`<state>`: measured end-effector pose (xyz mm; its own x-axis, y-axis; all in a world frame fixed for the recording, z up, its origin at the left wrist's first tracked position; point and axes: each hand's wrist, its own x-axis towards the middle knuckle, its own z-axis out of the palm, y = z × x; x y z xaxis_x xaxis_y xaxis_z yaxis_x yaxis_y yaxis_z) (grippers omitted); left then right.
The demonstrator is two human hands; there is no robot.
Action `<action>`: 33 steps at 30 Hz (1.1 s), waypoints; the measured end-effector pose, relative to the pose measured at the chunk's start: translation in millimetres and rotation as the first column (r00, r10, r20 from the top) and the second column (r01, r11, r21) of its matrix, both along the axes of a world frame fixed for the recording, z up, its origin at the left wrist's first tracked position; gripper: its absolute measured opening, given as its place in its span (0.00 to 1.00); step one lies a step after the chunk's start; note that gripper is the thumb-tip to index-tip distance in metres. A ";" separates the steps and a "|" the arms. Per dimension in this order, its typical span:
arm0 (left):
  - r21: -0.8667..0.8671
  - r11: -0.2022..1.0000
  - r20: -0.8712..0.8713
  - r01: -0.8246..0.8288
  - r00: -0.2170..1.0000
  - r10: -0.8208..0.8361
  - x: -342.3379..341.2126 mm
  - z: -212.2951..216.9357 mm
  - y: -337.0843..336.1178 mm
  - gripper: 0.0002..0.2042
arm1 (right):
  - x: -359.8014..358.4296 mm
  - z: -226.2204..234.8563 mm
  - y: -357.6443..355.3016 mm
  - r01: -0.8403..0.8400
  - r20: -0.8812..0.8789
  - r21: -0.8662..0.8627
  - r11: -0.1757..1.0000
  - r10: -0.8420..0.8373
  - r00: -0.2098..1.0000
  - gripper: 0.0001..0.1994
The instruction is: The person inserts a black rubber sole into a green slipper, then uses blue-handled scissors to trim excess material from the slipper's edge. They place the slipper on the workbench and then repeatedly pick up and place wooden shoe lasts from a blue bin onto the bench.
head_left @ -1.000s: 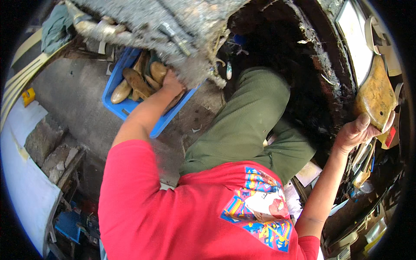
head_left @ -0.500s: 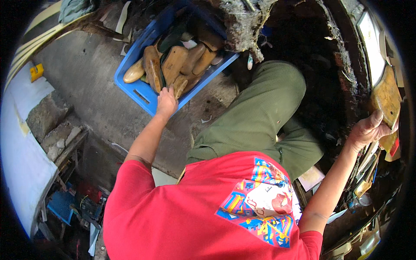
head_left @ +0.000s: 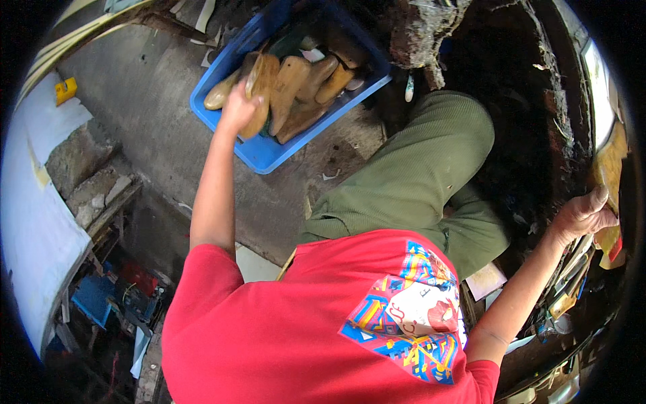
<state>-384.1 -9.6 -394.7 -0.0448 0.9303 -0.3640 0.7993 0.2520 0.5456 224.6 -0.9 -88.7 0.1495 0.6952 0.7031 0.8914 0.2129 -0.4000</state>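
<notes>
A blue plastic crate [head_left: 268,161] at the upper middle holds several brown wooden shoe lasts [head_left: 291,84], lying jumbled against each other. My left hand [head_left: 239,108] reaches in over the crate's left side, slightly blurred, its fingers closed round a wooden shoe last [head_left: 264,84] tilted upward. To the left of that hand lies a paler rounded last [head_left: 219,93]. Far at the right rim, my right hand [head_left: 584,215] grips another wooden shoe last [head_left: 611,165], yellowish brown and upright, with the thumb pressed along it. The picture's edge cuts off part of this one.
My green-trousered leg [head_left: 417,161] bends beside the crate. Ragged fibrous material [head_left: 431,34] hangs at the top. A white sheet-covered surface [head_left: 40,222] with a yellow object [head_left: 65,91] stands left. Thin scraps and tools [head_left: 568,289] crowd below my right hand.
My left hand has moved up and left within the crate, and a last there has been lifted and tilted. The right hand still holds its last, now nearer the picture's edge. The view has shifted slightly.
</notes>
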 end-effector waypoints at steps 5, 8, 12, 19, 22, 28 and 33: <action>0.492 0.854 -0.284 0.169 0.959 -0.026 70.4 -26.9 33.9 0.12 | 18.3 4.9 1.3 0.025 0.172 -0.011 1.000 -0.023 0.985 0.39; -0.164 0.941 0.113 0.296 0.953 -0.281 126.6 -77.8 22.9 0.25 | 26.8 12.8 1.2 -0.005 0.246 -0.107 0.994 0.031 0.969 0.41; -0.562 0.661 0.177 0.498 0.853 -0.492 130.3 -120.0 -8.8 0.29 | 23.4 20.3 -2.6 -0.027 0.281 -0.223 0.974 0.091 0.955 0.44; -0.393 0.756 0.167 0.523 0.849 -0.501 71.8 -71.4 -53.3 0.19 | 19.9 11.2 -3.4 0.032 0.295 -0.183 0.983 0.024 0.955 0.38; -0.325 0.898 0.276 0.298 0.938 -0.211 38.0 -25.2 -67.5 0.15 | 23.8 7.2 -5.1 0.062 0.305 -0.165 0.984 -0.009 0.952 0.35; -0.321 0.936 0.725 -0.145 0.599 0.341 -39.0 49.7 -40.7 0.17 | 28.9 -1.8 -5.9 0.109 0.332 -0.139 0.984 -0.057 0.942 0.30; -0.363 0.917 0.917 -0.165 -0.239 0.320 -6.4 56.5 -13.7 0.25 | 58.6 -9.9 -7.3 0.190 0.391 -0.101 0.976 -0.137 0.910 0.27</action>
